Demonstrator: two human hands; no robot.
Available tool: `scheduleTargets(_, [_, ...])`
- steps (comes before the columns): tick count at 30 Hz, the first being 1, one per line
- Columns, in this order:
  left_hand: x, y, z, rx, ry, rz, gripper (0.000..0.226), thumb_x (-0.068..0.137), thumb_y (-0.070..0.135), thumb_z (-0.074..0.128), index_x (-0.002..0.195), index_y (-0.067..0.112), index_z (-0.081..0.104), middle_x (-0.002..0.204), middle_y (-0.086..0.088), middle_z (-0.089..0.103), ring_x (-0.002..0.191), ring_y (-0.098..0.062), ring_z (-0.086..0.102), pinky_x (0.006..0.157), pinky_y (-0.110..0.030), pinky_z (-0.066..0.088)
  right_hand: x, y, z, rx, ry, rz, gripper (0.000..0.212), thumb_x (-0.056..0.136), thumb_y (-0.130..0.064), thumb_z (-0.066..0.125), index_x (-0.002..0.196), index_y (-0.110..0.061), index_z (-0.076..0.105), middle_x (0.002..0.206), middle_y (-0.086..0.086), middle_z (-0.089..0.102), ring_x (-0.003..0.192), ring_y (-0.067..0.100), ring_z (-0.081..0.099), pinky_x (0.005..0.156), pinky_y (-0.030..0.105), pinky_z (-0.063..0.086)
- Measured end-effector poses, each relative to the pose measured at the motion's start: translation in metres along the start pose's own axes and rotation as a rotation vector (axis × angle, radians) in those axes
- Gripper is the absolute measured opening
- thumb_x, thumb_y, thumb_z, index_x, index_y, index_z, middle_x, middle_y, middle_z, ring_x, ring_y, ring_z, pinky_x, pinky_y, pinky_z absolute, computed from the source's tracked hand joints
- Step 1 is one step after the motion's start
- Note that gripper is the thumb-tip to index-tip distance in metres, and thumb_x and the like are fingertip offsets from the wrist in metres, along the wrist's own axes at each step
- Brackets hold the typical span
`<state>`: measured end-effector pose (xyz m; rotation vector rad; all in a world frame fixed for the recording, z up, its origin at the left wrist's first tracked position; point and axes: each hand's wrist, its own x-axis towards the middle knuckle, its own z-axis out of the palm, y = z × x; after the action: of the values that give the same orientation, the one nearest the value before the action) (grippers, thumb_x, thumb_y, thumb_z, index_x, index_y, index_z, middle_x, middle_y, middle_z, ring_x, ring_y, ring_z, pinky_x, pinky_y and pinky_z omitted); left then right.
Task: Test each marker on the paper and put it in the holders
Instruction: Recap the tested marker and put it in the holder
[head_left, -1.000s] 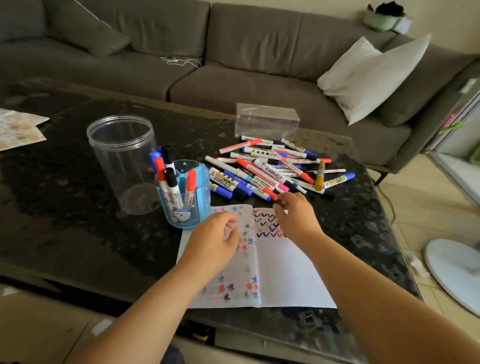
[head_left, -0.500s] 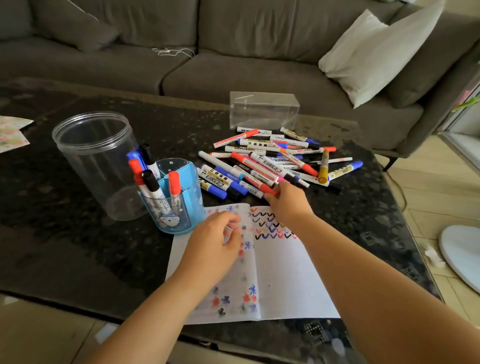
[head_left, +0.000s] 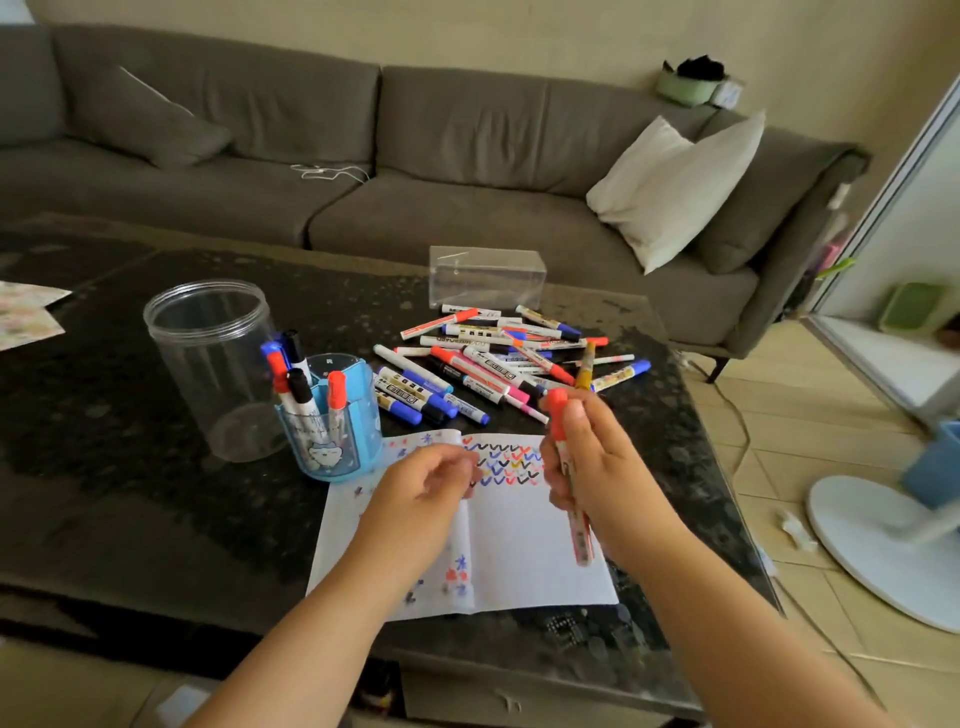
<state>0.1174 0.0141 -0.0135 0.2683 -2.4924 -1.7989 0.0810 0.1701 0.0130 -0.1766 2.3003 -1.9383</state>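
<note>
Red-capped marker (head_left: 569, 478) sits in the right hand (head_left: 597, 467), fingers curled round the barrel, cap end up past the thumb, tail end poking out below the palm; it's lifted above the right page of the paper (head_left: 519, 545) (cap on). Left hand (head_left: 421, 493) hovers over the paper's middle fold, fingers loosely curled, holding nothing, just left of the marker. Paper lies open on the dark table (head_left: 130, 493), rows of coloured check marks near its top edge, small doodles down the left page. Behind the paper, pile of loose markers (head_left: 493, 364), red, blue, black, pink caps, one yellow. Left of the pile, blue holder (head_left: 332, 441) with a few red, black and blue markers standing in it, touching the paper's corner. Clear round jar (head_left: 213, 364) just beside the holder. Clear plastic box (head_left: 487, 275) behind the pile. Grey sofa (head_left: 415, 156) beyond with a white cushion (head_left: 675, 187).
</note>
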Motion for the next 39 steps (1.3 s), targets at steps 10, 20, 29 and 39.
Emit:
scheduleTargets(10, [-0.046, 0.013, 0.015, -0.36, -0.28, -0.22, 0.036, 0.084, 0.058, 0.046, 0.11, 0.037, 0.061, 0.087, 0.011, 0.068, 0.09, -0.01, 0.065, 0.102, -0.048, 0.042, -0.072, 0.011, 0.008, 0.78, -0.248, 0.312, 0.027, 0.094, -0.012, 0.042, 0.118, -0.004, 0.052, 0.07, 0.016, 0.056, 0.045, 0.01, 0.037, 0.037, 0.017, 0.034])
scheduleTargets(20, [-0.064, 0.027, 0.011, -0.872, -0.472, -0.203, 0.026, 0.087, 0.02, 0.048, 0.091, 0.006, 0.07, 0.101, -0.015, 0.07, 0.073, -0.018, 0.07, 0.064, -0.028, 0.054, -0.098, 0.003, 0.008, 0.914, -0.34, 0.483, 0.039, 0.089, -0.03, 0.047, 0.088, 0.005, 0.064, 0.055, 0.011, 0.048, 0.036, 0.006, 0.033, 0.029, 0.013, 0.028])
scheduleTargets(29, [-0.075, 0.036, 0.01, -0.868, -0.347, -0.194, 0.022, 0.09, 0.02, 0.047, 0.086, 0.004, 0.062, 0.098, -0.017, 0.071, 0.063, -0.015, 0.07, 0.056, -0.023, 0.054, -0.104, -0.001, 0.018, 0.74, -0.309, 0.31, 0.037, 0.089, -0.034, 0.044, 0.082, -0.001, 0.058, 0.048, 0.002, 0.042, 0.036, 0.002, 0.022, 0.031, 0.012, 0.021])
scheduleTargets(39, [-0.071, 0.022, 0.025, -0.64, -0.06, -0.299, 0.021, 0.095, 0.02, 0.049, 0.094, 0.008, 0.065, 0.087, -0.003, 0.075, 0.096, -0.019, 0.068, 0.097, -0.037, 0.046, -0.101, 0.012, 0.032, -0.365, -0.008, 0.006, 0.042, 0.1, -0.03, 0.041, 0.061, -0.019, 0.053, 0.053, -0.004, 0.056, 0.045, 0.002, 0.048, 0.052, 0.012, 0.037])
